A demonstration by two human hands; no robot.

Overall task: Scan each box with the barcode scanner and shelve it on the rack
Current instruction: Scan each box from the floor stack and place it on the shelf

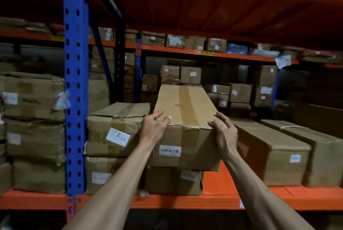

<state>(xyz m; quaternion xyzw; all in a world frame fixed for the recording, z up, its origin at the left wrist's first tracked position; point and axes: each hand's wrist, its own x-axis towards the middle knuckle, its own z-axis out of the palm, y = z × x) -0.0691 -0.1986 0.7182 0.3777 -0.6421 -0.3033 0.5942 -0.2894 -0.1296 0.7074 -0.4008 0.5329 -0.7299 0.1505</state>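
Note:
A long taped cardboard box (185,105) lies lengthwise on top of another box (172,180) on the orange rack shelf (213,202). Its near end faces me and carries a white barcode label (170,151). My left hand (154,127) grips the box's near left top corner, fingers on the top face. My right hand (225,129) grips the near right top corner. No barcode scanner is in view.
A blue upright post (75,90) stands to the left. Worn stacked boxes (113,131) sit directly left of the held box; two long boxes (269,148) lie to its right with an orange gap between. More boxes fill the back shelves.

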